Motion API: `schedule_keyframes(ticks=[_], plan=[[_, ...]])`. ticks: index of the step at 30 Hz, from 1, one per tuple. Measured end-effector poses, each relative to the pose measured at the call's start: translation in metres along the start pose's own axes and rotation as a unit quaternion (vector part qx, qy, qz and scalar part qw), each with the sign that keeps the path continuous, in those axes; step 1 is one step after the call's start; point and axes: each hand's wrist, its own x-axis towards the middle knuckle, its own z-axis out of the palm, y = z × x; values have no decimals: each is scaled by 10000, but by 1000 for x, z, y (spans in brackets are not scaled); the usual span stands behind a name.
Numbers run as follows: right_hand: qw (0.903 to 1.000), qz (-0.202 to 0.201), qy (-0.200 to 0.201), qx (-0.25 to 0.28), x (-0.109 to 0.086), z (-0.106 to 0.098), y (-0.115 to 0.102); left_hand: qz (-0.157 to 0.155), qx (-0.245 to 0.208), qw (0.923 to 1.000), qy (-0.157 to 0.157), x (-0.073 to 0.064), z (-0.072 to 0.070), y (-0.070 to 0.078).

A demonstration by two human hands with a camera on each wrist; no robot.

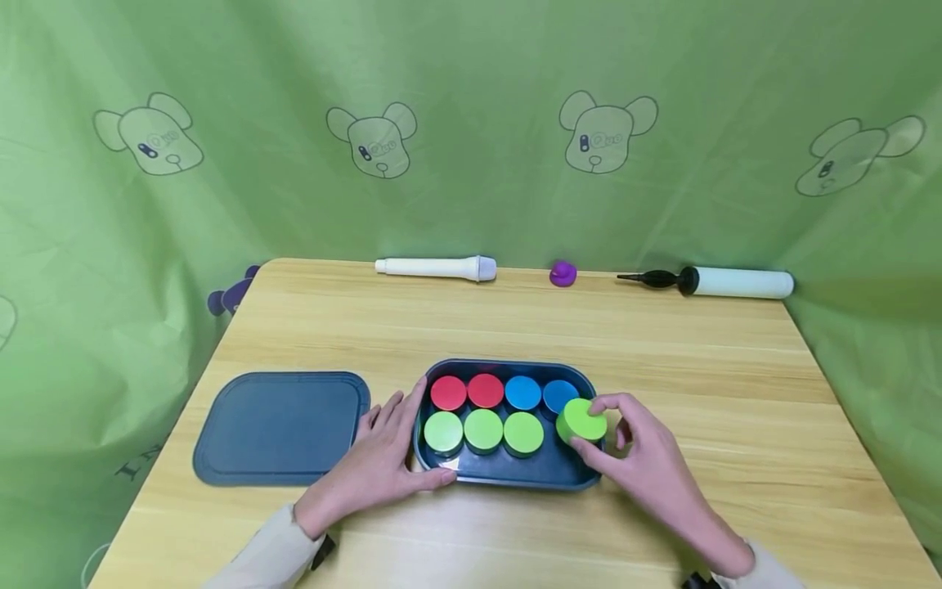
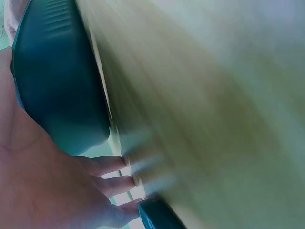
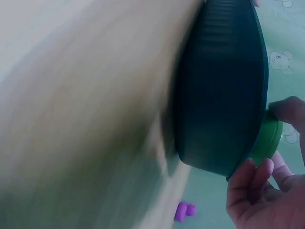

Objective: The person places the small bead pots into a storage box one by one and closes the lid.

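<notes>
A dark blue rounded box (image 1: 508,470) sits on the table. In it are two red discs (image 1: 467,392), two blue discs (image 1: 523,393) and three green discs (image 1: 483,431). My right hand (image 1: 648,454) pinches another green disc (image 1: 581,420) between thumb and fingers, tilted over the box's right end; the right wrist view shows this green disc (image 3: 268,138) partly behind the wall. My left hand (image 1: 383,458) rests against the box's left end, fingers extended and thumb at the front rim. In the left wrist view, its fingers (image 2: 112,183) lie beside the box's wall (image 2: 62,81).
A dark blue flat lid (image 1: 283,425) lies left of the box, close to my left fingers. Along the table's back edge are a white microphone-shaped object (image 1: 434,267), a small purple object (image 1: 562,273) and a white hand pump (image 1: 736,282). A green curtain (image 1: 471,204) hangs behind.
</notes>
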Motion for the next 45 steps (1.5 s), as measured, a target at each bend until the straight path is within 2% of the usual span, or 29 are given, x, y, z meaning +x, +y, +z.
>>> schedule_keyframes(ticks=[3,9,16,21,26,31,35,37,41,45], plan=[[9994,-36,-171,-293,-1,3,-2,7,-11,10000,18,0,0,0],[9915,-605,-293,-1113,1,11,-3,6,1,10000,25,0,0,0],[9809,-418,-714,-1762,8,14,-13,35,30,10000,35,1,0,-1],[9767,-386,-868,-1925,10,14,-18,22,4,10000,45,1,1,-1],[9764,-438,-857,-1933,10,14,-18,33,-7,10000,38,0,0,0],[9777,-843,-722,-1784,6,12,-16,12,-3,9999,107,-2,0,2],[9766,-1293,-562,-1622,2,7,-9,181,43,9992,363,-6,0,3],[9767,-1338,-608,-1564,-1,4,-5,236,38,9982,551,-9,-3,3],[9791,-1036,-945,-1476,-3,-2,3,182,-211,9942,1040,-18,-12,-1],[9802,-781,-1225,-1345,-2,-5,10,175,-538,9867,1525,-28,-22,-13]])
